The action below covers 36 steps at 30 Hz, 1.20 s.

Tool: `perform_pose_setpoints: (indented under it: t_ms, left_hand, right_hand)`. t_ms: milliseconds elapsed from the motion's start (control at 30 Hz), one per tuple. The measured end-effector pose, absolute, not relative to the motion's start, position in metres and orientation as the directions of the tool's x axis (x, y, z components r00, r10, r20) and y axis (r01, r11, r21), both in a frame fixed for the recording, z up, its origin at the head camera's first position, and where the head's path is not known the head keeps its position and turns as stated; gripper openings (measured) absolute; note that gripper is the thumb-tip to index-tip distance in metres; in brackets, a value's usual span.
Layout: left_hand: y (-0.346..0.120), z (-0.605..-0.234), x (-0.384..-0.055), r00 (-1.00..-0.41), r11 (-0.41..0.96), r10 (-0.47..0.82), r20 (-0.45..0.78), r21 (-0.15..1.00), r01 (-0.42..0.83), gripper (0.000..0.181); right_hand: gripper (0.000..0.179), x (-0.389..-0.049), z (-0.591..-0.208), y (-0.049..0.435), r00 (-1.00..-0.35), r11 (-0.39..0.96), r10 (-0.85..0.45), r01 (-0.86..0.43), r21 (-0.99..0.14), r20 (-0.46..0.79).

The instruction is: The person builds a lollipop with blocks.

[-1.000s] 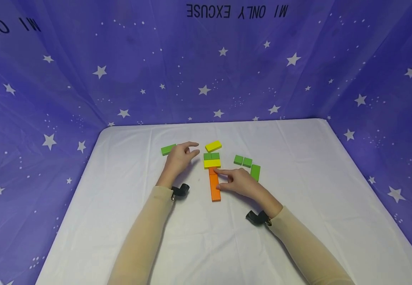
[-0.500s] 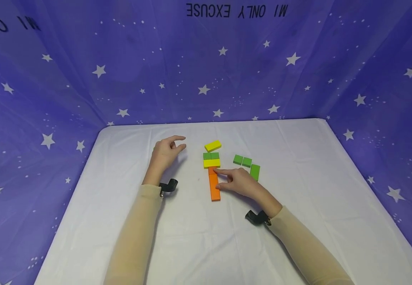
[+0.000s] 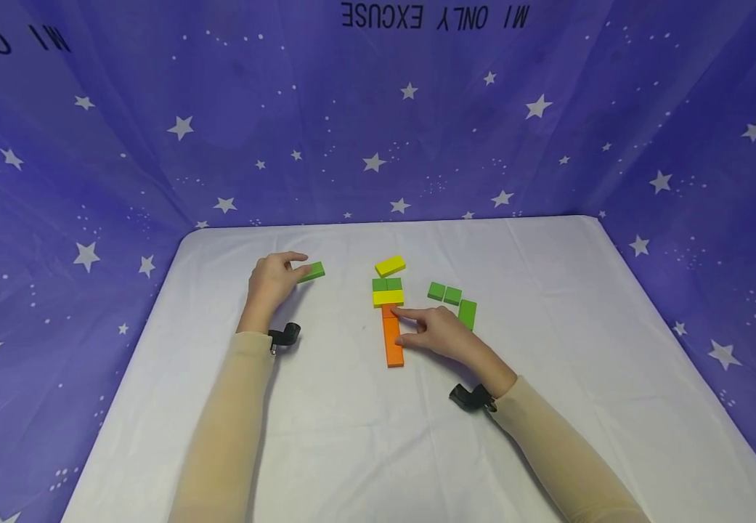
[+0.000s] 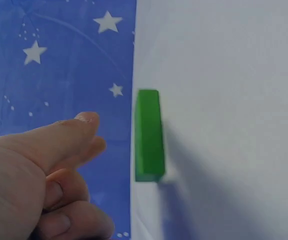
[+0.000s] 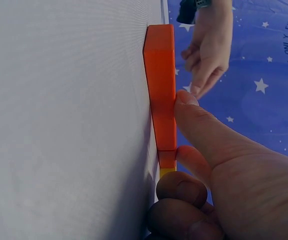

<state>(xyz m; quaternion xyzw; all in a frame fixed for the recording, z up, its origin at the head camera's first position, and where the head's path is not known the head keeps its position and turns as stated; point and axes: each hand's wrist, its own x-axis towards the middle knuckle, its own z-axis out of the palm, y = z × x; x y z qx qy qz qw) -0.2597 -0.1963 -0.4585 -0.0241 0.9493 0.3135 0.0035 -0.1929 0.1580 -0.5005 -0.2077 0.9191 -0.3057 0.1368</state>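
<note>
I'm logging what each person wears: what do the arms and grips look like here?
The left sleeve and right sleeve are long, plain beige and fairly close-fitting, ending near the wrists. A small, black, bent left wrist device and a similar right wrist device sit by the cuffs. The left grip and right grip wear no gloves. I see no cables or printed markings.

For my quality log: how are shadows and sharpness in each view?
Head view: even light, faint shadow beside the left sleeve; left wrist view: the green block looks slightly soft, bluish shadow to its lower right; right wrist view: dim grey tablecloth, darker shadow to the lower left of the long orange block.
</note>
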Motion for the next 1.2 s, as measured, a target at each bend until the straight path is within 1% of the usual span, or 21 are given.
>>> perform_pose_setpoints:
  t_ms: [233,433,567,733,800,933,1000,1067,1200]
  left_hand:
    - [-0.205,-0.469,-0.262,-0.994,0.809,-0.084,-0.075,0.577,-0.112,0.040]
    - [-0.205,-0.475,-0.260,-0.994,0.803,-0.101,-0.043,0.586,-0.107,0.032]
    - [-0.203,-0.477,-0.258,-0.997,0.793,-0.074,-0.032,0.604,-0.078,0.029]
    - [-0.201,-0.480,-0.258,-0.998,0.789,-0.012,-0.054,0.613,-0.043,0.028]
    - [-0.200,-0.482,-0.258,-0.997,0.792,0.016,-0.069,0.610,-0.029,0.034]
    - [-0.201,-0.483,-0.260,-0.993,0.804,0.058,-0.101,0.595,-0.013,0.060]
    - [-0.202,-0.484,-0.261,-0.990,0.814,0.073,-0.118,0.581,-0.009,0.069]
    - [-0.203,-0.483,-0.263,-0.987,0.821,0.093,-0.134,0.571,0.000,0.074]
    - [-0.206,-0.480,-0.268,-0.975,0.825,0.135,-0.176,0.565,0.013,0.078]
  right_hand:
    - [0.070,-0.193,-0.499,0.158,-0.875,0.732,-0.467,-0.302,-0.611,-0.127]
    - [0.070,-0.193,-0.498,0.158,-0.875,0.730,-0.465,-0.297,-0.615,-0.130]
    - [0.069,-0.194,-0.498,0.159,-0.880,0.730,-0.458,-0.292,-0.618,-0.125]
    - [0.069,-0.193,-0.499,0.160,-0.882,0.736,-0.450,-0.279,-0.617,-0.138]
    - [0.069,-0.193,-0.499,0.160,-0.882,0.734,-0.451,-0.277,-0.620,-0.139]
    - [0.070,-0.192,-0.500,0.160,-0.879,0.728,-0.458,-0.284,-0.624,-0.135]
    - [0.070,-0.192,-0.500,0.159,-0.878,0.729,-0.458,-0.284,-0.623,-0.136]
    - [0.070,-0.192,-0.499,0.159,-0.878,0.730,-0.458,-0.283,-0.622,-0.137]
    - [0.071,-0.192,-0.498,0.159,-0.878,0.729,-0.459,-0.283,-0.623,-0.139]
